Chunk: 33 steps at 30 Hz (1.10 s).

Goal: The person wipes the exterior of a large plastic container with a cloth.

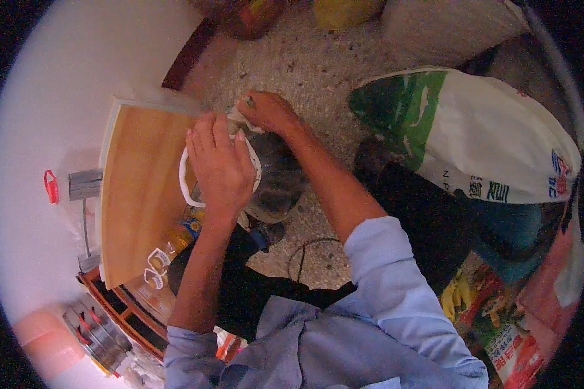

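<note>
My left hand (221, 167) lies over a white ring-shaped rim (184, 181), its fingers spread; what is under the palm is hidden. Up and to the right of it, my right hand (267, 111) is closed around a pale, crumpled piece (237, 116) that looks like cloth or thin plastic. Just below the right hand stands a dark, rounded container (275, 180), partly covered by the white rim. Whether the rim belongs to this container, I cannot tell.
A light wooden panel (141, 194) stands at the left by the wall. A large white and green woven sack (496, 136) lies at the right. Lower left are small packages (158, 262); lower right, yellow gloves or peel-like items (455, 296) and printed bags (516, 357). A thin cord (301, 257) crosses the rough floor.
</note>
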Each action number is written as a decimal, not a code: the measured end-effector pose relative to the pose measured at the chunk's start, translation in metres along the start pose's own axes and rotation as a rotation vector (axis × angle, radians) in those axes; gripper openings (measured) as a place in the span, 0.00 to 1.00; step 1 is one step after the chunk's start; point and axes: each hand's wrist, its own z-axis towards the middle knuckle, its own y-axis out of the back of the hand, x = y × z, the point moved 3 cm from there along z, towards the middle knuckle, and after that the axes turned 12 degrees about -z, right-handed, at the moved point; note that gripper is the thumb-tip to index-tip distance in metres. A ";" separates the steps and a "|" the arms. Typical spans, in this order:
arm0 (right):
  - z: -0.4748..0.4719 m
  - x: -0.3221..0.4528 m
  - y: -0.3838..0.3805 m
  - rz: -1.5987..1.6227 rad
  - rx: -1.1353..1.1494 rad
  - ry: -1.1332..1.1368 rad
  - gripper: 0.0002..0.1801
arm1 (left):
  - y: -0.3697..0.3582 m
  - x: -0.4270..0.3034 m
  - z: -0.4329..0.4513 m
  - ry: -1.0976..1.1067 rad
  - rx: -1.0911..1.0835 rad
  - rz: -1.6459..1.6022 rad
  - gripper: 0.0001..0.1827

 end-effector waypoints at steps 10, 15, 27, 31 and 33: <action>-0.077 -0.027 0.002 0.169 -0.229 0.072 0.40 | -0.003 0.006 -0.003 -0.029 -0.096 0.016 0.18; -0.095 0.001 -0.009 0.299 -0.280 0.138 0.34 | -0.007 0.006 -0.002 -0.009 -0.081 0.026 0.18; -0.018 -0.045 -0.010 0.299 -0.113 0.146 0.35 | 0.001 0.000 0.004 0.053 0.012 0.033 0.20; -0.002 -0.051 -0.008 0.228 -0.116 0.075 0.41 | 0.001 0.003 0.005 0.000 -0.013 0.047 0.19; 0.001 -0.064 -0.006 0.189 -0.179 0.021 0.41 | 0.001 -0.001 0.005 -0.017 -0.044 0.055 0.19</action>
